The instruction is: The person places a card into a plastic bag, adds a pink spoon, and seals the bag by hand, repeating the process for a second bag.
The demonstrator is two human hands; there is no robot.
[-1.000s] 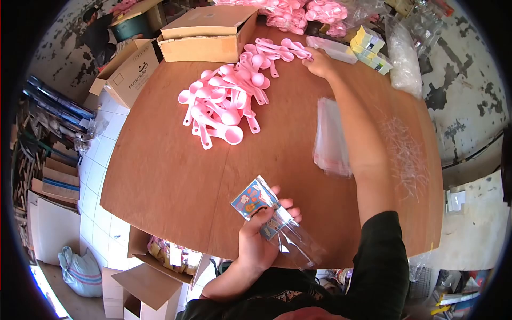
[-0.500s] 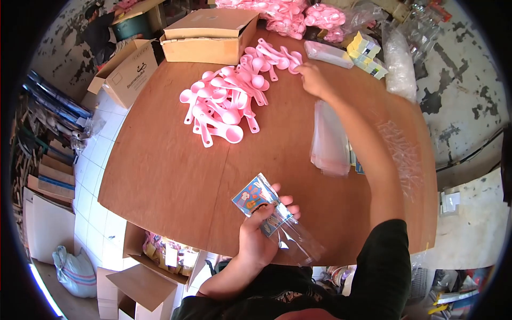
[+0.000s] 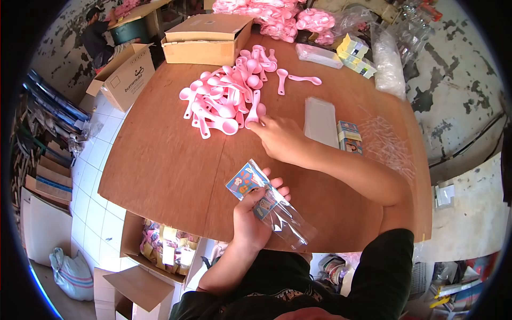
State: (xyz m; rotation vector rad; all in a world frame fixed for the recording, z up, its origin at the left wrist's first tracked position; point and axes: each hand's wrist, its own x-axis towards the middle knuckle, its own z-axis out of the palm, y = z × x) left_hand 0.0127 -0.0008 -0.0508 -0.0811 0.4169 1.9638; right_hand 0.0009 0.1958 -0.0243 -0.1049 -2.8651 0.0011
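Observation:
Near the front edge of the brown table, my left hand [image 3: 255,213] grips a clear plastic bag [image 3: 290,226] with a blue printed card [image 3: 248,180] at its upper end. My right hand [image 3: 277,136] is at the near right side of the pink spoon pile [image 3: 221,96], its fingers closed on the handle end of a pink spoon [image 3: 255,105]. Two loose pink spoons lie to the right of the pile, one upright in view [image 3: 281,81] and one sideways [image 3: 305,79].
A stack of clear bags [image 3: 320,120], a card bundle [image 3: 349,137] and scattered clear strips [image 3: 386,146] lie on the table [image 3: 165,176] at right. A cardboard box [image 3: 202,49] stands at the back. Another person [image 3: 97,37] is far back left.
My right hand has moved from the back right of the spoons toward me and left, to the pile's near side. Two spoons now lie apart from the pile. My left hand keeps the bag.

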